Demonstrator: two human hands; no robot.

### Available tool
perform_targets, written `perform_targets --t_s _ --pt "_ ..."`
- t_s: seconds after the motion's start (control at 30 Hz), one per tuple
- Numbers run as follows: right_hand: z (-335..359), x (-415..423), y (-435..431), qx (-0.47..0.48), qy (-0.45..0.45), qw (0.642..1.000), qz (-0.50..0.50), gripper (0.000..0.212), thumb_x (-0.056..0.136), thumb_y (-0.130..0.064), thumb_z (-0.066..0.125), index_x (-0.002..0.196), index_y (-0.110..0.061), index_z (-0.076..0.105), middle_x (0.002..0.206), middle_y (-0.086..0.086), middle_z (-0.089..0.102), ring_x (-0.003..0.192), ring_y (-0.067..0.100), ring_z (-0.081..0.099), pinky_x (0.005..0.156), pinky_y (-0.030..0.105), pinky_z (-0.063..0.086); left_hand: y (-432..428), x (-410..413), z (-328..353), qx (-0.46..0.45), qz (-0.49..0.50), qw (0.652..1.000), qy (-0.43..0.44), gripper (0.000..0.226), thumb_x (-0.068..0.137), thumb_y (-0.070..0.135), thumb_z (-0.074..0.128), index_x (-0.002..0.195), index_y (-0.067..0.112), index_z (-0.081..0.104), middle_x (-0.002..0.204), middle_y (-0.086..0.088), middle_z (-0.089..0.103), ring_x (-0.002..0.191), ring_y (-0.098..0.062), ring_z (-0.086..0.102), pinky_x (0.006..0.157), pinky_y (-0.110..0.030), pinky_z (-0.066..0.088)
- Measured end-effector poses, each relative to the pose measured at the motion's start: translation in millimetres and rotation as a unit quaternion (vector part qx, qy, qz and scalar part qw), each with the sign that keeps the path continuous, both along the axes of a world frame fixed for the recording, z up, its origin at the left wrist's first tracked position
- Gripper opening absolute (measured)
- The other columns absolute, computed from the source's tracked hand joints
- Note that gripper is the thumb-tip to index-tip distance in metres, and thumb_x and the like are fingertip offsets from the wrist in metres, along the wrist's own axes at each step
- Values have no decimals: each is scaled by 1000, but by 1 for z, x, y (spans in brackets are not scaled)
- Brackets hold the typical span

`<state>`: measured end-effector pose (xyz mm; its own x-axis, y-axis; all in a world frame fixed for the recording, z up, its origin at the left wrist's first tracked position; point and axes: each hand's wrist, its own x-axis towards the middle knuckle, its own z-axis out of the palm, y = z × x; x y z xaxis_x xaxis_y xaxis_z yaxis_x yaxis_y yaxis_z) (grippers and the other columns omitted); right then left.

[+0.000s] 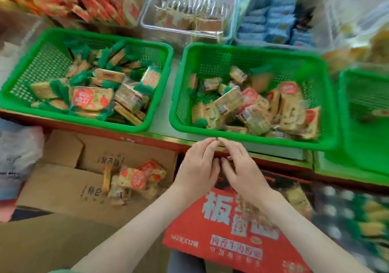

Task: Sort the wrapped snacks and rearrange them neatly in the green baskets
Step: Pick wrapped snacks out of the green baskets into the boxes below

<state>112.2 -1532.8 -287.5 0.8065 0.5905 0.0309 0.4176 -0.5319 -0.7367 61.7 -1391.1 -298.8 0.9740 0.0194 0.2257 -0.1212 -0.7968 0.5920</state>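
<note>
Two green baskets stand side by side on the shelf. The left basket holds green-wrapped and orange-labelled snacks in a loose heap. The middle basket holds tan and red wrapped snacks piled toward its front right. Just below that basket's front rim, my left hand and my right hand meet fingertip to fingertip, fingers loosely bent, with nothing visible in either. A few more wrapped snacks lie in an open cardboard box at lower left.
A third green basket sits at the right edge, nearly bare. Clear bins with red, brown and blue packets line the back. A red printed carton lies under my forearms; a white plastic bag is at left.
</note>
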Motion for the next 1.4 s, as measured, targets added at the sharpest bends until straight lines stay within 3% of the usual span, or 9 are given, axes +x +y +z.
perform_targets --t_s 0.13,0.37,0.5,0.63,0.77,0.93,1.2,1.3,1.4 --pt "26 31 -111 39 -57 996 -64 44 91 -5 50 135 -9 48 126 -6 50 120 2 44 105 12 30 -100 54 25 6 -44 998 -50 36 86 12 50 118 -3 57 118 -18 59 112 -30 54 101 -39 43" --pt "11 116 -306 -54 -96 972 -209 54 83 -10 54 135 0 46 121 17 56 110 27 49 101 30 32 -269 168 32 74 -77 994 15 47 83 23 44 118 -4 59 116 -23 60 107 -35 52 95 -40 41" --pt "-15 176 -372 -166 -38 959 -226 71 82 -5 64 144 4 30 138 27 41 125 43 40 109 41 25 -314 217 14 175 -62 980 69 52 68 18 73 115 -2 62 115 -25 61 102 -41 62 87 -47 51" --pt "-33 234 -393 -261 3 944 -200 89 85 -7 59 153 -11 2 159 12 9 144 31 13 115 43 16 -323 232 1 273 -3 953 129 68 83 26 66 143 7 39 150 -23 31 140 -35 29 115 -51 19" --pt "-52 273 -388 -387 -5 910 -150 100 83 -6 59 152 -17 -12 160 9 2 147 27 -1 117 51 1 -318 234 -9 288 2 947 139 64 96 37 43 152 17 19 161 -12 -1 148 -27 -3 117 -44 -8" --pt "-61 284 -383 -485 -58 857 -163 60 80 -10 58 138 -14 40 136 14 32 130 32 29 116 48 12 -317 232 -9 289 2 948 136 61 97 40 41 151 18 25 161 -10 0 148 -26 -3 117 -44 -10" --pt "-57 285 -396 -489 -7 871 -43 70 88 -14 57 148 -11 20 150 15 28 132 32 34 104 42 38 -315 228 -10 236 -6 966 106 52 96 34 46 143 13 40 159 -14 12 147 -28 7 118 -41 -6" --pt "-55 276 -398 -536 -42 843 -37 51 88 -20 55 136 -11 40 134 8 51 125 27 42 99 37 39 -311 217 -7 187 -16 978 87 45 94 25 52 136 6 49 153 -19 29 144 -33 22 117 -38 2" --pt "-43 262 -395 -533 -71 841 -60 45 84 -32 60 124 -16 48 129 4 53 123 25 41 100 39 32 -302 194 -8 160 -30 985 63 39 91 21 60 124 1 59 140 -22 48 132 -37 43 113 -44 24"
